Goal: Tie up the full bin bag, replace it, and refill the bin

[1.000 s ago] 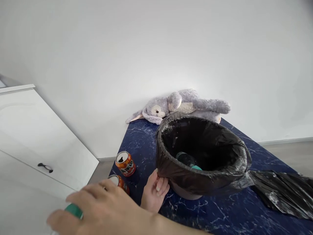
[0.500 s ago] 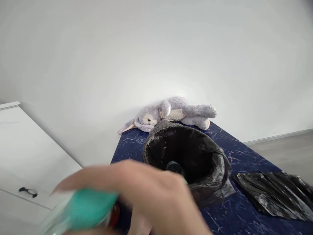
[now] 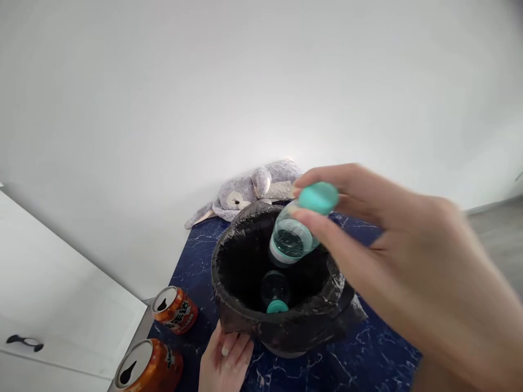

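My right hand (image 3: 392, 256) holds a clear plastic bottle (image 3: 292, 239) by its teal cap, neck up, hanging over the mouth of a bin lined with a black bag (image 3: 229, 310). Another clear bottle with a teal cap (image 3: 275, 294) lies inside the bin. My left hand (image 3: 224, 362) rests against the bin's near wall, fingers pressed to the bag. Two open orange drink cans stand left of the bin, one nearer (image 3: 149, 367) and one farther (image 3: 175, 309).
The bin stands on a dark blue marbled table (image 3: 359, 354). A grey plush rabbit (image 3: 245, 190) lies at the table's far end against the white wall. A white cabinet with a black handle (image 3: 24, 342) is at the left.
My right hand swept from the lower left, carrying the bottle, up and right to above the bin. The view tilted down, bringing the cans and my left hand back into sight.
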The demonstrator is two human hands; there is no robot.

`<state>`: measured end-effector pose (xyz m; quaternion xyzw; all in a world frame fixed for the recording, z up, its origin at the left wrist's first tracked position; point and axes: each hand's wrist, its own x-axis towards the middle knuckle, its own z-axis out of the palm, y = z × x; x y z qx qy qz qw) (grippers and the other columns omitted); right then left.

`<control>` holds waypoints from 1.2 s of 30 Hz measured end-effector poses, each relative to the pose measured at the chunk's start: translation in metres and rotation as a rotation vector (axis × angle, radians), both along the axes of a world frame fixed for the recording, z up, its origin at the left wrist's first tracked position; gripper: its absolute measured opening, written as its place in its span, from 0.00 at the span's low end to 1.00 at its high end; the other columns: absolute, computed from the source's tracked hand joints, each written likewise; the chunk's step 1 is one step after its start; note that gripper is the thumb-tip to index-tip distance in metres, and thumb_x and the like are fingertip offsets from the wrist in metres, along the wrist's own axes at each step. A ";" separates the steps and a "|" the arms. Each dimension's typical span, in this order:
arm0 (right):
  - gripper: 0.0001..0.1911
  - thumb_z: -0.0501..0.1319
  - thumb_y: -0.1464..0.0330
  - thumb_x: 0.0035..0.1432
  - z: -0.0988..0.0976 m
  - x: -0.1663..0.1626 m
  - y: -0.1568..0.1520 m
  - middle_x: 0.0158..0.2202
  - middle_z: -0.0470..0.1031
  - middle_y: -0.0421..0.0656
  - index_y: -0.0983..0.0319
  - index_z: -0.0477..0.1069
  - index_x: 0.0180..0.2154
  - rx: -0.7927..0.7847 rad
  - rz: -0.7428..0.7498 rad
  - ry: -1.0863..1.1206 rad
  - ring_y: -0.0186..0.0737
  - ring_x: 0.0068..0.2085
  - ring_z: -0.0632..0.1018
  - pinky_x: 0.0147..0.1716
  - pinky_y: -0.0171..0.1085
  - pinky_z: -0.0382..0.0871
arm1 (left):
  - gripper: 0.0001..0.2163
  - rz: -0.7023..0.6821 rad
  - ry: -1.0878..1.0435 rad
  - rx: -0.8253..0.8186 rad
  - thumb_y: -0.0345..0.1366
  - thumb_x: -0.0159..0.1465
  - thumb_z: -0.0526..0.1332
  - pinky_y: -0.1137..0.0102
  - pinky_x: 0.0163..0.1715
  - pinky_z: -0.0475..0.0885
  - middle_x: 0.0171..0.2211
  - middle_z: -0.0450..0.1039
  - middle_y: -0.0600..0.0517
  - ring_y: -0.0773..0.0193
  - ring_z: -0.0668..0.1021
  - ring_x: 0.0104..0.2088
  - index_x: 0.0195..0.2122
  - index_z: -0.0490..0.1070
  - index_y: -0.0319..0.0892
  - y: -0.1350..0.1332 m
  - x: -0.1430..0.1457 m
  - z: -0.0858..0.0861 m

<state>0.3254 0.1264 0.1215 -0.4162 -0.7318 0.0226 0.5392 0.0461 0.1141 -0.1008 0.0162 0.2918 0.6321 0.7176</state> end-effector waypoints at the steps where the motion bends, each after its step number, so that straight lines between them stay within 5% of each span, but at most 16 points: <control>1: 0.11 0.63 0.70 0.72 0.000 -0.009 0.003 0.44 0.85 0.42 0.52 0.76 0.52 -0.021 -0.017 -0.012 0.46 0.41 0.86 0.30 0.38 0.78 | 0.22 -0.003 -0.001 0.007 0.31 0.59 0.74 0.72 0.21 0.69 0.16 0.58 0.59 0.70 0.66 0.16 0.20 0.59 0.44 0.000 0.000 0.000; 6: 0.10 0.66 0.69 0.69 -0.004 -0.035 0.016 0.40 0.85 0.37 0.50 0.80 0.50 -0.218 0.072 -0.143 0.41 0.35 0.84 0.27 0.36 0.73 | 0.22 -0.025 0.007 0.038 0.31 0.57 0.75 0.72 0.21 0.69 0.17 0.60 0.58 0.70 0.67 0.16 0.20 0.59 0.44 0.000 0.000 -0.002; 11: 0.13 0.66 0.57 0.71 -0.009 -0.039 0.022 0.52 0.85 0.36 0.46 0.81 0.54 -0.344 0.245 -0.169 0.47 0.53 0.84 0.45 0.41 0.79 | 0.23 -0.082 0.047 0.070 0.35 0.61 0.73 0.70 0.23 0.70 0.17 0.57 0.58 0.69 0.66 0.17 0.20 0.57 0.45 0.000 0.000 -0.006; 19: 0.13 0.66 0.57 0.70 -0.011 -0.043 0.015 0.52 0.85 0.37 0.47 0.81 0.54 -0.382 0.236 -0.223 0.47 0.49 0.85 0.47 0.43 0.80 | 0.21 -0.023 0.087 -0.059 0.33 0.64 0.69 0.70 0.23 0.69 0.18 0.58 0.58 0.69 0.65 0.17 0.21 0.57 0.46 -0.003 -0.002 -0.009; 27: 0.22 0.65 0.56 0.72 -0.020 -0.063 0.015 0.62 0.79 0.43 0.51 0.75 0.63 -0.311 0.349 -0.285 0.52 0.61 0.79 0.56 0.48 0.78 | 0.22 -0.021 0.175 -0.093 0.34 0.63 0.71 0.67 0.30 0.75 0.18 0.57 0.59 0.68 0.65 0.18 0.21 0.57 0.46 -0.005 -0.002 -0.006; 33: 0.06 0.65 0.64 0.71 -0.015 -0.061 0.014 0.47 0.85 0.39 0.52 0.83 0.43 -0.355 0.356 -0.252 0.44 0.47 0.84 0.45 0.41 0.79 | 0.24 -0.082 0.141 0.045 0.37 0.58 0.76 0.70 0.26 0.72 0.19 0.56 0.60 0.71 0.64 0.18 0.22 0.57 0.45 -0.005 0.001 -0.007; 36: 0.06 0.64 0.65 0.71 -0.014 -0.052 0.014 0.45 0.85 0.38 0.51 0.82 0.44 -0.325 0.304 -0.247 0.43 0.43 0.84 0.41 0.39 0.78 | 0.25 -0.113 0.079 0.115 0.37 0.56 0.79 0.72 0.23 0.67 0.19 0.56 0.61 0.72 0.63 0.18 0.21 0.59 0.44 -0.005 0.004 -0.003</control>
